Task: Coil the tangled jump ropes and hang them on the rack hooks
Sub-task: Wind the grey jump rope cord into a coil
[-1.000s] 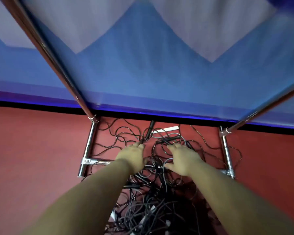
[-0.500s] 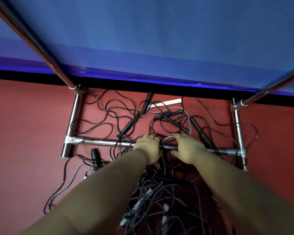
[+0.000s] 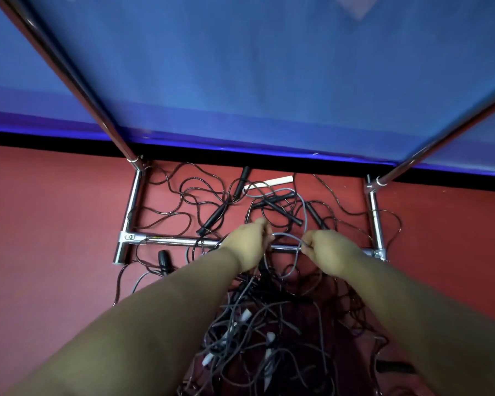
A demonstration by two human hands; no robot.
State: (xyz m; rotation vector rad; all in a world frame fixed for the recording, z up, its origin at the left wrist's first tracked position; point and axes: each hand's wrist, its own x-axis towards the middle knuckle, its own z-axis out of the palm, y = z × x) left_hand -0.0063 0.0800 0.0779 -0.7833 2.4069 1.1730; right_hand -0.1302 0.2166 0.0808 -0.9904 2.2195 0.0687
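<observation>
Red floor under the chrome tube rack base (image 3: 169,240) bears tangled black ropes (image 3: 269,324); left hand (image 3: 249,244) and right hand (image 3: 330,252) pinch one thin grey cord loop (image 3: 293,238), apparently separating it, and freeing it comes next.

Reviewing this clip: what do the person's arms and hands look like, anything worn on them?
Both forearms are bare up to the frame edge: no sleeves show. The left hand and right hand wear no gloves, and no watch, bracelet or ring is visible. No markings show.

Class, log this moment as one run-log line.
phase: untangling | left hand: gripping thin grey rope loop | right hand: gripping same | chrome rack crossbar: beneath | coiled: none
</observation>
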